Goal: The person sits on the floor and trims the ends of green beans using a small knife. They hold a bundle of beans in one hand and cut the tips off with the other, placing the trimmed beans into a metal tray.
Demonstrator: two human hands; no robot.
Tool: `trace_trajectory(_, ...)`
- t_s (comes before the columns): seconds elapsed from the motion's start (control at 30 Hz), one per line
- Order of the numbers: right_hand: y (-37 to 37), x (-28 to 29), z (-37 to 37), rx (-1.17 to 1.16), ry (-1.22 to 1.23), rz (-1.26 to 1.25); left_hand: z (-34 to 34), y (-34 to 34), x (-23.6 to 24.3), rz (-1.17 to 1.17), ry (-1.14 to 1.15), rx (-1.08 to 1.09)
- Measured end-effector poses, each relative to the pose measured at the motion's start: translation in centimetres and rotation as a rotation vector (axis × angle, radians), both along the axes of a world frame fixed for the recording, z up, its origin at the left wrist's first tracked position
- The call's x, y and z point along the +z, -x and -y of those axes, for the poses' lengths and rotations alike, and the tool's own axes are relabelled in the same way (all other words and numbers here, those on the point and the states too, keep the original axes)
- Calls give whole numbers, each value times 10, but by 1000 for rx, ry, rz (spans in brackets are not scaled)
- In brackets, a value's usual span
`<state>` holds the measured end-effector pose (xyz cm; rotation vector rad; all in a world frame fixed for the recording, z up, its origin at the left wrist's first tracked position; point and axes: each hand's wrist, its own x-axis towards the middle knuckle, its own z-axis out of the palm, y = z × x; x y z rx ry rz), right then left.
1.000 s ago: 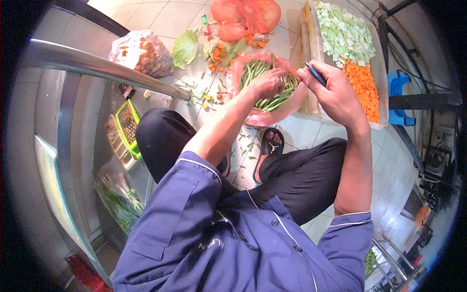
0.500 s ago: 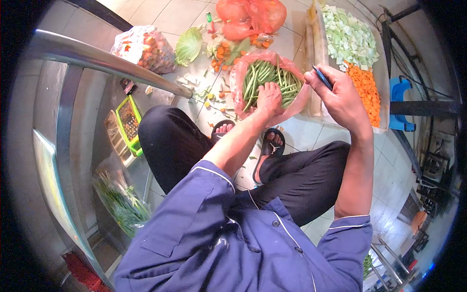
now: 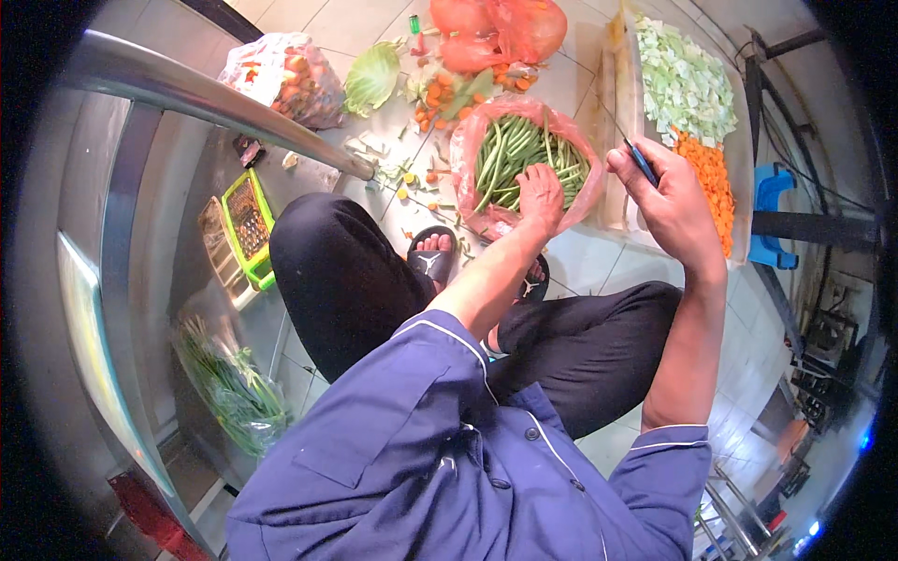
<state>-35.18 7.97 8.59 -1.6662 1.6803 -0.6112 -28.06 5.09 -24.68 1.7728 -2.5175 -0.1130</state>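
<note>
My left hand (image 3: 540, 192) rests on a heap of green beans (image 3: 510, 154), its fingers stretched over the pods. No bean is visibly gripped. The beans fill a reddish translucent plastic bag (image 3: 465, 150) with its mouth spread wide, on the floor in front of my feet. Just right of the bag, my right hand (image 3: 669, 201) is raised and closed around the blue-black handle of a small knife (image 3: 642, 161). The knife's thin blade points up and away to the left.
At right, a large tray (image 3: 613, 98) holds chopped cabbage (image 3: 683, 79) and diced carrot (image 3: 711, 182), beside a blue stool (image 3: 774, 215). Orange bags (image 3: 496, 33), a cabbage piece (image 3: 372, 79) and carrot scraps lie beyond. A metal rail (image 3: 243, 98) and green-framed grater (image 3: 248, 224) are left.
My left hand has moved slightly right over the beans. The bag's right rim, earlier pulled out toward my right hand, now sits apart from it. The knife stays in my right hand.
</note>
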Motion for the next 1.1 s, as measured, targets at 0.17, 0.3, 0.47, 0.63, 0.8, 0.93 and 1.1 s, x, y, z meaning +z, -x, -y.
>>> trace_trajectory(0.17, -5, 3, 2, 9, -2, 3, 5, 4, -7, 21, 76, 62)
trace_trajectory(0.3, -5, 0, 2, -7, -15, 3, 10, 2, -1, -158, -178, 46)
trace_trajectory(0.47, 0, 0, 4, 9, 7, -27, 19, -6, 21, -207, -256, 20)
trace_trajectory(0.63, 3, -3, 7, 28, -4, -3, 35, -22, 40, -337, -537, 9)
trace_trajectory(0.8, 5, -3, 7, 39, 19, 29, 35, -41, 49, -415, -538, -50)
trace_trajectory(0.93, 9, -11, 5, 34, 37, 37, 31, -52, 54, -486, -470, -93)
trace_trajectory(1.1, 11, -11, 4, 16, 37, -6, 28, -61, 74, -548, -485, -93)
